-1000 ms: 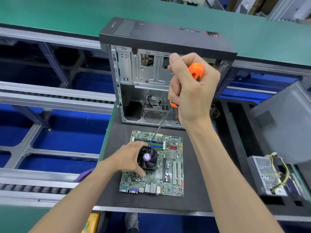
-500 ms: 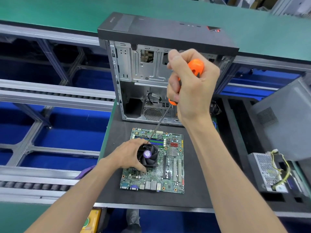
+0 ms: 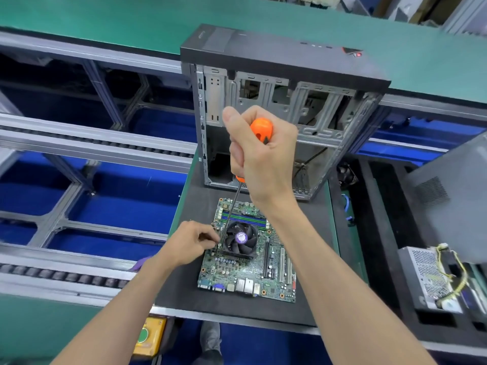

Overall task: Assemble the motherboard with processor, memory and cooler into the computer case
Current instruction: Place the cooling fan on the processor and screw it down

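A green motherboard (image 3: 247, 275) lies flat on the black mat (image 3: 184, 291), with memory sticks (image 3: 245, 218) at its far edge and a black fan cooler (image 3: 241, 239) with a purple hub mounted on it. My right hand (image 3: 261, 154) grips an orange-handled screwdriver (image 3: 261, 127) held steeply, its shaft running down to the cooler's near-left corner. My left hand (image 3: 192, 242) sits at that same corner, fingertips pinching around the screwdriver tip. The open computer case (image 3: 279, 75) stands upright behind the board, its inside bare metal.
A grey power supply (image 3: 432, 277) with yellow wires lies in a foam tray at the right. A grey side panel (image 3: 453, 193) leans at the right edge. Roller conveyor rails (image 3: 92, 143) run along the left. A yellow button box (image 3: 150, 335) hangs below the bench front.
The screwdriver tip moved from the cooler's far-left side to its near-left corner. My left hand let go of the cooler's top and now pinches at the tip. The camera view shifted left.
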